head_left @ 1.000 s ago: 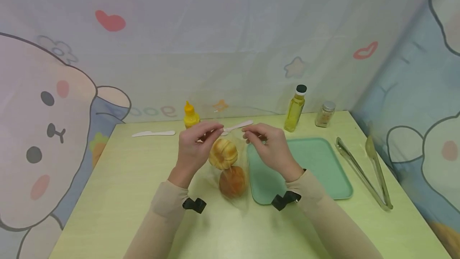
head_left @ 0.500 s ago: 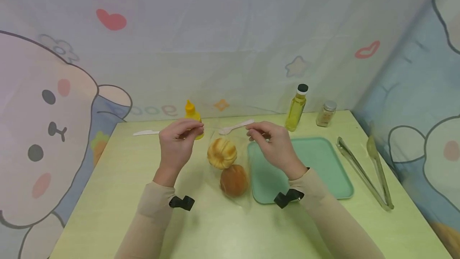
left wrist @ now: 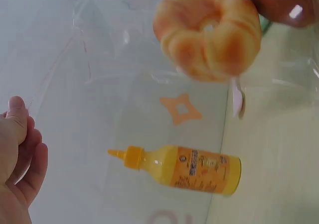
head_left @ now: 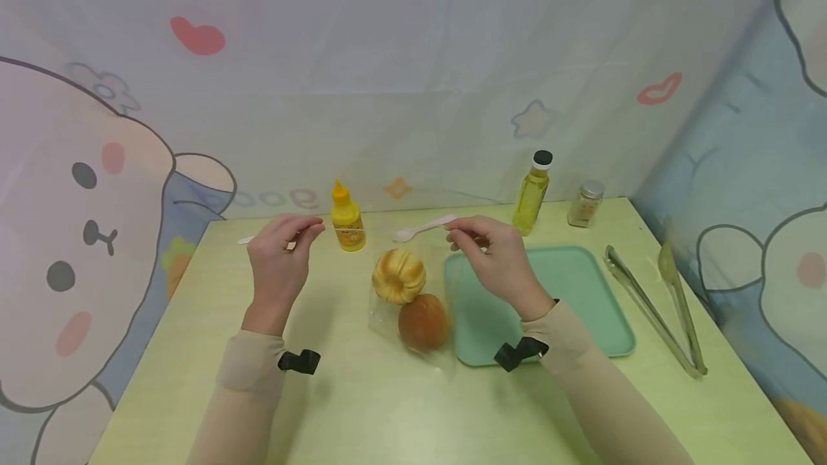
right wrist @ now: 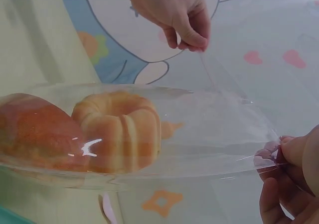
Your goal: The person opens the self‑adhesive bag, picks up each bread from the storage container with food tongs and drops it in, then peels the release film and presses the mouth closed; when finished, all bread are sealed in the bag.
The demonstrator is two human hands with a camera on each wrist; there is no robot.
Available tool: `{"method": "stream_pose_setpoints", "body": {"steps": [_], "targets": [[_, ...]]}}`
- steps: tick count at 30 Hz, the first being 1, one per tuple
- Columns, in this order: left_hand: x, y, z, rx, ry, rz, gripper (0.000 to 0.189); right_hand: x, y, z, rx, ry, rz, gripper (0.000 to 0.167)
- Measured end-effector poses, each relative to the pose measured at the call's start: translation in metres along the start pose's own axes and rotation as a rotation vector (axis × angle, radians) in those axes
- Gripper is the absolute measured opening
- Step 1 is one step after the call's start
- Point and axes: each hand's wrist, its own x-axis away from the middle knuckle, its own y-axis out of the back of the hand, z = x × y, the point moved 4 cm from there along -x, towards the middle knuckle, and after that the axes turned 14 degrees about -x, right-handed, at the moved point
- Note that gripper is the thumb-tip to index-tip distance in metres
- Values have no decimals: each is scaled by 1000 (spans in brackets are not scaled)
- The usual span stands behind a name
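A clear plastic bag [right wrist: 214, 134] hangs from my right hand [head_left: 494, 260], whose thumb and fingers pinch its top corner. Inside it are a ridged, ring-shaped golden bread [head_left: 399, 276] and, below that, a round brown bun [head_left: 423, 321]. My left hand [head_left: 281, 257] is held out to the left, thumb and fingertips together on a thin, see-through drawstring [right wrist: 207, 69]. From those fingertips the string runs taut toward the bag's mouth. In the left wrist view, both the left hand [left wrist: 22, 154] and the ring bread [left wrist: 209, 32] show.
A yellow squeeze bottle [head_left: 349, 224] stands behind the left hand. A pale plastic spoon [head_left: 423, 228] lies behind the bag. To the right are a green tray [head_left: 591, 293], an oil bottle [head_left: 531, 199], a spice jar [head_left: 585, 204] and metal tongs [head_left: 652, 318]. The left hand mostly hides a white knife [head_left: 244, 240].
My left hand has moved well to the left from near the right hand, drawing the string out. The right hand has barely moved. The squeeze bottle has come into full view.
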Motion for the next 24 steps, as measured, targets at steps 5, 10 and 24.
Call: {"method": "stream_pose_setpoints", "body": {"steps": [5, 10, 24], "targets": [[2, 10, 18, -52, 14, -15, 4, -1, 2, -1, -3, -1, 3, 16], [7, 23, 37, -101, 53, -31, 4, -1, 5, -5, 0, -14, -4, 16], [16, 67, 79, -84, 301, -2, 9, -3, 9, -11, -39, -36, -16, 15]]}}
